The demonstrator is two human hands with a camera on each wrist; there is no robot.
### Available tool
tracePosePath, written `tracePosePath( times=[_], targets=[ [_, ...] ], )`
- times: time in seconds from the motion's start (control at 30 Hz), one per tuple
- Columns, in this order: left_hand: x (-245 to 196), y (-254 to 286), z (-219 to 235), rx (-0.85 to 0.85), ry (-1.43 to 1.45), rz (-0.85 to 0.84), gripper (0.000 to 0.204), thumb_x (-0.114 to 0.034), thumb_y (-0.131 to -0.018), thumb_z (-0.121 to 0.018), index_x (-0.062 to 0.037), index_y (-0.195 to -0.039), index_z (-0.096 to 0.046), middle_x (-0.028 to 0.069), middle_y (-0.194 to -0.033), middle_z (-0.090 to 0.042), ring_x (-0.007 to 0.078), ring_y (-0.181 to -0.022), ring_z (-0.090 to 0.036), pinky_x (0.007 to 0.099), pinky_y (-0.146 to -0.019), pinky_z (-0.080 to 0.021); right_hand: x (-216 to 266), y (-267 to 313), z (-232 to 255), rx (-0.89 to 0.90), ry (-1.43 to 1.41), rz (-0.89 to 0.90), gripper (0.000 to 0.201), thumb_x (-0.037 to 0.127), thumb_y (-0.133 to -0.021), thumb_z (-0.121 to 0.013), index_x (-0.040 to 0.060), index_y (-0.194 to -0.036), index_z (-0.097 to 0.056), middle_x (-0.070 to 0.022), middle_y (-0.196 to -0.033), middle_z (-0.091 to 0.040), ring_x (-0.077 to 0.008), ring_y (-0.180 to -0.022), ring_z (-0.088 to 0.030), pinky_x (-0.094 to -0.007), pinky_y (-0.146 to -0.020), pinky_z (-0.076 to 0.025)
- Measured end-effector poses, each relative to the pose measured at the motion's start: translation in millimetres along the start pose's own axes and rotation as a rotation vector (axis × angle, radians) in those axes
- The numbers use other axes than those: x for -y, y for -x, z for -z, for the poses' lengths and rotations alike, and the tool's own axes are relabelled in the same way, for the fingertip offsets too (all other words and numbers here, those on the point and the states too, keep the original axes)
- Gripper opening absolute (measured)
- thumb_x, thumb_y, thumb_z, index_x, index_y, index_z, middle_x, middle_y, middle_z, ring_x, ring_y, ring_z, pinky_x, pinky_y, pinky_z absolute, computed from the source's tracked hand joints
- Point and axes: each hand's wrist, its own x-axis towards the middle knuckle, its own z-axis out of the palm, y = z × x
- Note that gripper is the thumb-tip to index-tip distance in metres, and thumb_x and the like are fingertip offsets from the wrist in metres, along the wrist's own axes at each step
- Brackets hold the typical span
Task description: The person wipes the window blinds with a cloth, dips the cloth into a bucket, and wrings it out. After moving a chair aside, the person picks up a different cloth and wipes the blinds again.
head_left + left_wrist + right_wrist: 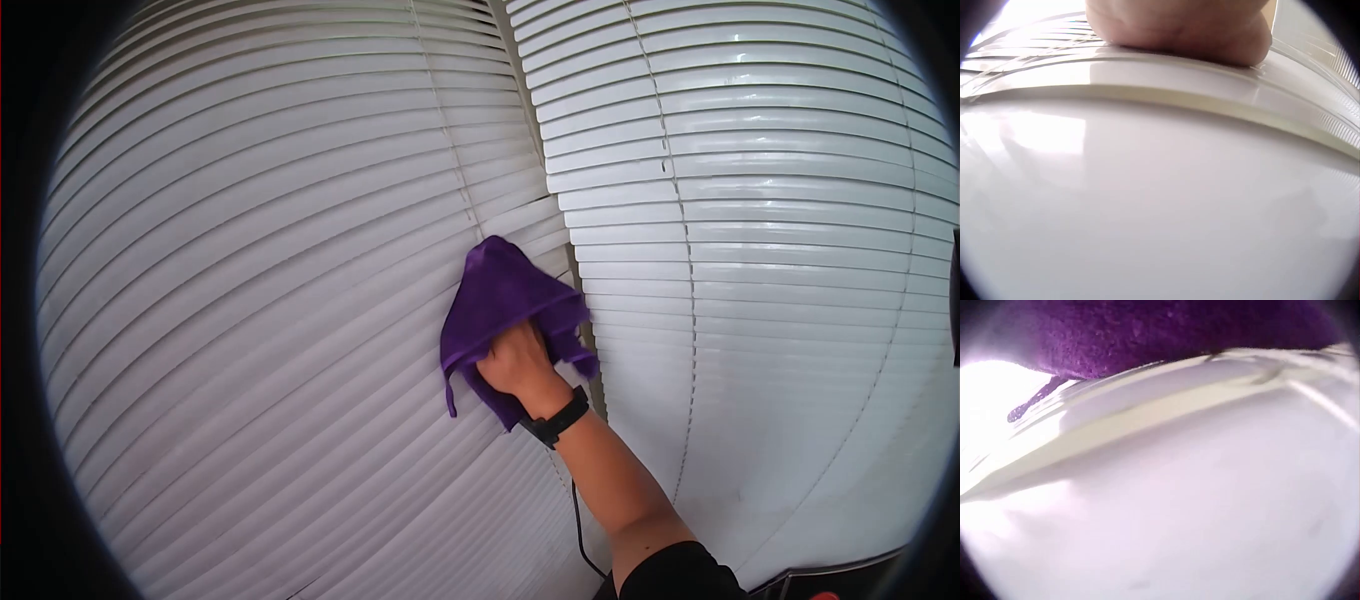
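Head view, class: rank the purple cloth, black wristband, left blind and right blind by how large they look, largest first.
1. Left blind
2. Right blind; both blinds run out of view
3. Purple cloth
4. Black wristband

Purple cloth [1147, 331] spans beyond the far edge of a glossy white slat [1179, 519], a narrow tail angling leftward; a pale cord [1325, 404] shows near the slat's right end.

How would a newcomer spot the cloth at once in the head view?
Two white slatted blinds meet near the middle of the view. Beside that seam, the right hand, with a black wristband below it, reaches under the cloth. Its deep purple stands out sharply against both blinds.
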Motion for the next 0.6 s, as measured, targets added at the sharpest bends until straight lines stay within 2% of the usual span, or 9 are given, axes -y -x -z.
tracePosePath(
  times=[0.07,0.17,0.2,0.27,0.33,0.43,0.5,0.53,0.6],
  targets=[
    [-0.6,-1.2,1.6,-0.009,0.002,-0.028,0.069,-0.048,-0.108,-0.014,-0.0014,-0.155,-0.032,0.0205,-0.16,-0.032,0.0408,-0.148,-0.027,0.0551,-0.12,-0.024,-19.3,2.3,6.9,0.092,0.118,-0.047,0.054,0.028,-0.094,-0.058,0.0004,-0.14,-0.052,-0.0258,-0.149,-0.044,-0.0445,-0.141,-0.037,-0.0519,-0.119,-0.025],
    [3.8,3.4,10.9,-0.041,-0.003,-0.043,0.066,-0.045,-0.109,-0.015,0.0001,-0.154,-0.033,0.0204,-0.16,-0.032,0.0426,-0.148,-0.025,0.0542,-0.119,-0.026,-28.3,-5.8,21.0,0.187,0.028,-0.395,0.048,0.024,-0.099,-0.048,-0.0027,-0.139,-0.051,-0.0302,-0.145,-0.046,-0.0467,-0.137,-0.041,-0.0468,-0.117,-0.031],
    [6.6,3.3,12.8,-0.038,-0.001,-0.042,0.066,-0.045,-0.109,-0.015,0.0001,-0.154,-0.033,0.0204,-0.16,-0.032,0.0426,-0.148,-0.025,0.0542,-0.119,-0.026,-35.9,-3.4,20.3,0.189,0.03,-0.395,0.048,0.024,-0.099,-0.048,-0.0027,-0.139,-0.051,-0.0302,-0.145,-0.046,-0.0467,-0.137,-0.041,-0.0468,-0.117,-0.031],
    [13.5,4.0,21.6,-0.019,-0.059,-0.055,0.067,-0.046,-0.109,-0.015,0.001,-0.155,-0.032,0.0192,-0.16,-0.032,0.0425,-0.148,-0.025,0.0538,-0.12,-0.026,-62.0,7.4,10.6,0.101,0.209,-0.474,0.043,0.035,-0.096,-0.048,-0.0011,-0.111,-0.067,-0.0319,-0.111,-0.064,-0.0495,-0.106,-0.06,-0.055,-0.097,-0.046],
    [10.5,1.6,29.7,-0.018,-0.041,-0.043,0.068,-0.046,-0.108,-0.015,0.0008,-0.155,-0.032,0.0185,-0.16,-0.032,0.0417,-0.148,-0.025,0.0537,-0.12,-0.025,-62.9,11.5,11.4,0.057,0.244,-0.445,0.042,0.035,-0.096,-0.049,-0.002,-0.102,-0.068,-0.0324,-0.107,-0.065,-0.0497,-0.102,-0.061,-0.0563,-0.095,-0.047],
    [9.5,-1.3,37.9,-0.005,-0.02,-0.015,0.069,-0.048,-0.108,-0.015,0.0006,-0.155,-0.032,0.0176,-0.161,-0.031,0.0401,-0.149,-0.025,0.0536,-0.121,-0.022,-52.9,13.3,16.2,0.273,0.232,-0.635,0.043,0.034,-0.095,-0.05,-0.0031,-0.105,-0.069,-0.0329,-0.107,-0.065,-0.051,-0.1,-0.061,-0.0573,-0.093,-0.047],
    [8.9,-2.6,40.0,0.018,-0.009,0.025,0.07,-0.049,-0.108,-0.015,-0.0007,-0.155,-0.032,0.0174,-0.161,-0.032,0.0379,-0.149,-0.025,0.0539,-0.122,-0.018,-30.8,21.5,15.6,-0.013,0.097,-0.599,0.043,0.027,-0.099,-0.048,-0.0049,-0.125,-0.062,-0.0322,-0.126,-0.06,-0.0462,-0.119,-0.057,-0.0496,-0.106,-0.043],
    [7.8,-2.8,40.7,0.013,-0.02,0.041,0.07,-0.049,-0.108,-0.015,-0.0007,-0.155,-0.032,0.0174,-0.161,-0.032,0.0379,-0.149,-0.025,0.0539,-0.122,-0.018,-18.2,28.0,13.9,-0.01,0.085,-0.583,0.043,0.027,-0.099,-0.048,-0.0049,-0.125,-0.062,-0.0322,-0.126,-0.06,-0.0462,-0.119,-0.057,-0.0496,-0.106,-0.043],
    [4.4,-3.2,34.4,0.016,-0.004,0.015,0.07,-0.05,-0.107,-0.015,-0.0023,-0.155,-0.032,0.0171,-0.161,-0.032,0.037,-0.149,-0.026,0.0546,-0.122,-0.018,10.0,38.8,7.7,-0.156,-0.07,-0.356,0.053,0.019,-0.1,-0.054,-0.0051,-0.144,-0.037,-0.0261,-0.148,-0.041,-0.0385,-0.139,-0.037,-0.0409,-0.117,-0.028]
  ],
)
